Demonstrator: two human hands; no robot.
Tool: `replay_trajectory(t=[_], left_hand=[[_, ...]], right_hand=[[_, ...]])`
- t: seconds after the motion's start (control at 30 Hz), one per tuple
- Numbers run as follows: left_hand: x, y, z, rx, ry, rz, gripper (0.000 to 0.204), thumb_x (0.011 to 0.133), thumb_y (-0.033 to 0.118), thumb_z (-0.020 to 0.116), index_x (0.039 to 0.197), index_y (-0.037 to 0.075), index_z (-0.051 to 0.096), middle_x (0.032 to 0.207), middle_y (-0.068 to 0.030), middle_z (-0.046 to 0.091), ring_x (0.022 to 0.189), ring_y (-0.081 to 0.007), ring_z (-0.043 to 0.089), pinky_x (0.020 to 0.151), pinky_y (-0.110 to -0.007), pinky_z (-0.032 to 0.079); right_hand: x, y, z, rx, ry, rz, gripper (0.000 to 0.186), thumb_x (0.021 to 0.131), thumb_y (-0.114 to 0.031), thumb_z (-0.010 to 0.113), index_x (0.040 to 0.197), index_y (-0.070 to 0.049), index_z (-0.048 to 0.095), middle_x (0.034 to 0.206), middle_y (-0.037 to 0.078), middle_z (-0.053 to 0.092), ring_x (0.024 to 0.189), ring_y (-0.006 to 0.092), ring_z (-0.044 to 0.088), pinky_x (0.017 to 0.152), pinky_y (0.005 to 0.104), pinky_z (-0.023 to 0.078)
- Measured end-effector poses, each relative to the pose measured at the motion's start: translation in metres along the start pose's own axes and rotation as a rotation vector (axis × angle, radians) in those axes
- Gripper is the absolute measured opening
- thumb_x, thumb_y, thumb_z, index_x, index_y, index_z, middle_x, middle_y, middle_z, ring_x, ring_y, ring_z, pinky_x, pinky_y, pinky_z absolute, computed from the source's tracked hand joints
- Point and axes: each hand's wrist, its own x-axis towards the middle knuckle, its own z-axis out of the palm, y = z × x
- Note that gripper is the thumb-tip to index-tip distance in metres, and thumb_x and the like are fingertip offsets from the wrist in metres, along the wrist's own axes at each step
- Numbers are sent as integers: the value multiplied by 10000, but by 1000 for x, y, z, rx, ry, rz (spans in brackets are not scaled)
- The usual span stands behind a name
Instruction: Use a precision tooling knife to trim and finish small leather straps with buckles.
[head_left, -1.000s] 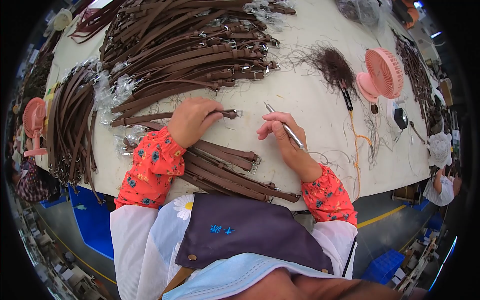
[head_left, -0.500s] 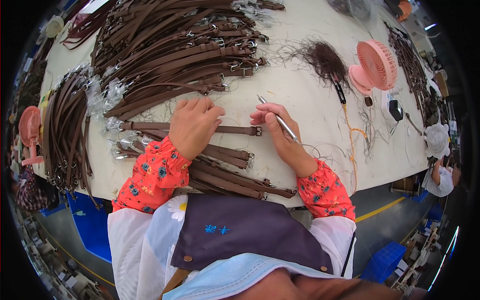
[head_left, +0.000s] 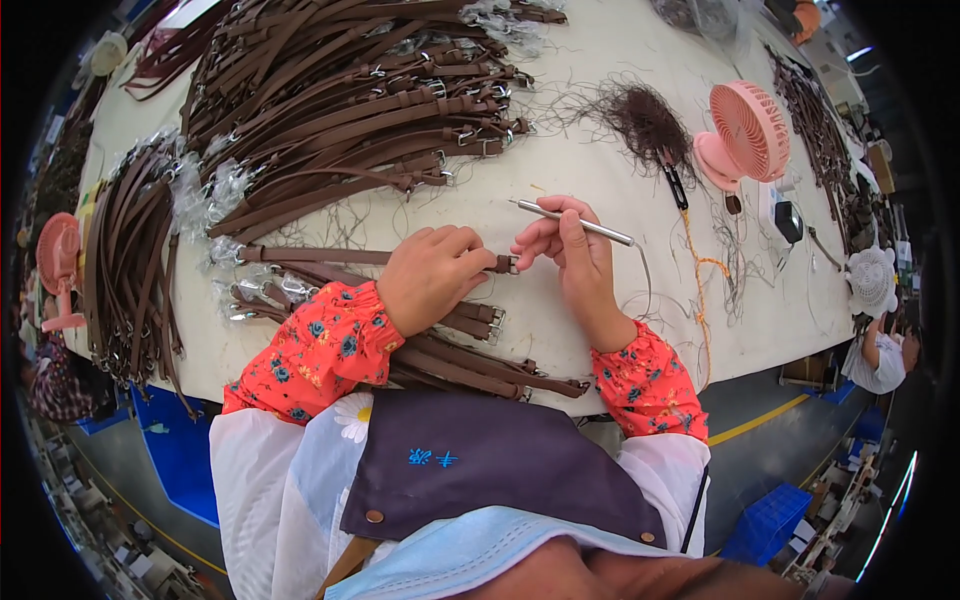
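My left hand (head_left: 430, 278) is closed at the end of a brown strap (head_left: 325, 256), its thumb and fingertips pinching close to the small metal buckle. The strap lies across the table, its left end by clear plastic wrap. In my right hand (head_left: 588, 275) is a slim silver pen-shaped tool (head_left: 606, 232), with a fine tip pointing left and a thin cord trailing from its back end. The right fingertips hover beside the buckle; whether they touch it cannot be told. Below my left hand lie more brown buckled straps (head_left: 480, 368).
A large heap of brown straps (head_left: 330, 120) covers the back left, another bundle (head_left: 135, 260) hangs over the left edge. On the right are a pink fan (head_left: 748, 135), a dark tangle of thread (head_left: 645, 118), black-handled snips (head_left: 676, 186) with an orange cord, and a small black device (head_left: 789, 222).
My left hand has moved right and down from near the heap to the strap's buckle end. The pen-shaped tool has tilted flatter, and my right hand has shifted slightly right.
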Motion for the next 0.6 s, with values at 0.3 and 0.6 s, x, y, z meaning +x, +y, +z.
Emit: replay_trajectory(t=[0.3, 0.6], left_hand=[[-1, -3, 4, -81, 49, -88, 107, 793, 62, 677, 862, 58, 597, 811, -52, 566, 734, -235, 565, 658, -346, 460], [-4, -17, -12, -579, -26, -481, 96, 890, 92, 645, 919, 9, 608, 731, 19, 586, 619, -40, 496, 571, -222, 426]], right_hand=[[-3, -2, 1, -62, -32, 84, 423, 1039, -368, 395, 1065, 24, 550, 731, 90, 636, 637, 151, 619, 714, 293, 509], [-8, -10, 4, -290, -175, 150, 408, 1036, -341, 415, 948, 2, 619, 618, 37, 613, 572, 94, 584, 608, 248, 464]])
